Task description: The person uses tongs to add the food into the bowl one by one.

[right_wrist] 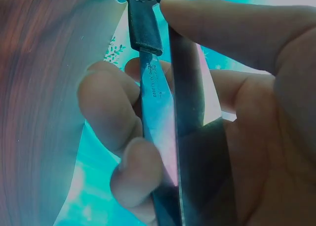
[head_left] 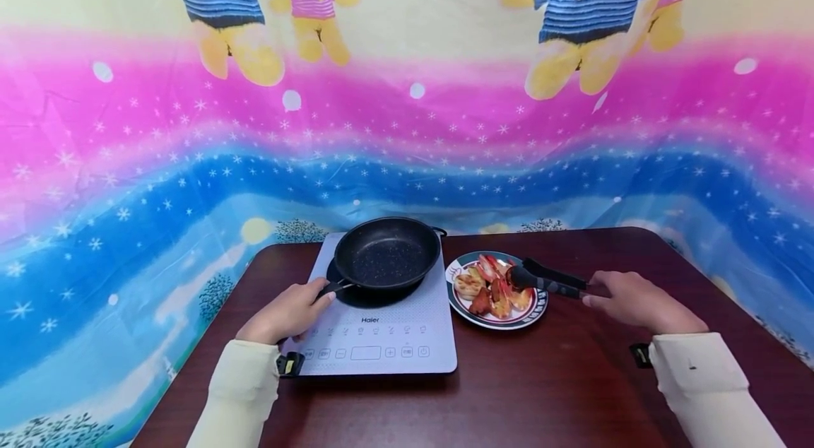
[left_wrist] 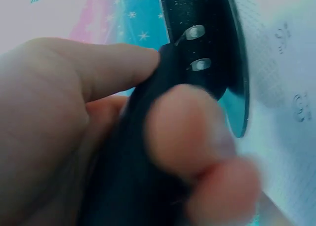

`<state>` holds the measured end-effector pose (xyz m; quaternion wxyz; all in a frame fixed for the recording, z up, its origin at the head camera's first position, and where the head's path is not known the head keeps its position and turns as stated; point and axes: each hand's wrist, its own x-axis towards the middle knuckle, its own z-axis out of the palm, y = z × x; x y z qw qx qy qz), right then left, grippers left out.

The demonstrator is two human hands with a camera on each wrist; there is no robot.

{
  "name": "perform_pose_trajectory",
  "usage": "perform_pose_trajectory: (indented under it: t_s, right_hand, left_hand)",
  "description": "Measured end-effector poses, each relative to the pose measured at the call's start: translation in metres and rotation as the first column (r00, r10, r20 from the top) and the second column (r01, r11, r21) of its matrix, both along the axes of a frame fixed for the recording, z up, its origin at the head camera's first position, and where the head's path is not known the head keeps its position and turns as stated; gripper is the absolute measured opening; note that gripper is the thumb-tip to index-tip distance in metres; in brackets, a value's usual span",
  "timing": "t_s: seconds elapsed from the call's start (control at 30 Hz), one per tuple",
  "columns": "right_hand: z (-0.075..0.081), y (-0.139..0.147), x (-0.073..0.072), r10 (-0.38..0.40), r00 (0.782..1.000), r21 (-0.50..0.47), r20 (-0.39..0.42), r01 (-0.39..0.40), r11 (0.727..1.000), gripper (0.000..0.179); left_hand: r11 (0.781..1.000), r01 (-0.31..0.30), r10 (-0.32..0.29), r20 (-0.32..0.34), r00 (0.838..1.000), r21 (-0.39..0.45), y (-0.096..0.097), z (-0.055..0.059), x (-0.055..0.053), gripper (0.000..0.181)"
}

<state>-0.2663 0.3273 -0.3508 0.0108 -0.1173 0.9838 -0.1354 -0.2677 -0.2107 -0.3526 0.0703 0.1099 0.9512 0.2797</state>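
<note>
Two tools are held: the pan (head_left: 386,254), stiff and likely heavy, is gripped by its handle (head_left: 333,287) in the left hand (head_left: 289,312) on the cooker (head_left: 381,335); light tongs (head_left: 547,279), squeezed by the right hand (head_left: 632,299), reach food (head_left: 492,289) on the plate (head_left: 534,314).

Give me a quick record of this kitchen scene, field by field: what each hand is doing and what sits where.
left hand: grips the pan handle
right hand: holds black tongs, tips at the food
pan: black, nothing in it, on the cooktop
cooktop: white, flat, touch buttons along its near edge
plate: right of the cooktop, holds reddish and pale food pieces
table: dark wood
backdrop: bright cloth with bears and stars
</note>
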Motion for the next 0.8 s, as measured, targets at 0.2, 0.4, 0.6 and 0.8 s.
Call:
perform_pose_trajectory:
  t_s: [0.2, 0.4, 0.6, 0.8]
  right_hand:
    - [0.000, -0.001, -0.001, 0.001, 1.000, 0.001, 0.010, -0.001, 1.000, 0.044]
    - [0.001, -0.002, -0.002, 0.006, 1.000, -0.015, 0.026, -0.006, 1.000, 0.042]
    - [0.000, -0.001, -0.004, 0.011, 0.999, -0.019, 0.040, -0.010, 1.000, 0.041]
    - [0.000, -0.001, -0.005, 0.006, 0.998, -0.018, 0.060, -0.005, 1.000, 0.040]
  left_hand:
    - [0.998, -0.044, 0.041, -0.082, 0.996, -0.044, 0.004, -0.006, -0.005, 0.020]
    - [0.988, -0.089, 0.056, -0.246, 0.968, -0.124, 0.009, -0.011, -0.008, 0.023]
    - [0.977, -0.121, 0.063, -0.306, 0.950, -0.175, 0.014, -0.014, -0.009, 0.029]
    - [0.969, -0.131, 0.056, -0.330, 0.942, -0.211, 0.018, -0.014, -0.011, 0.032]
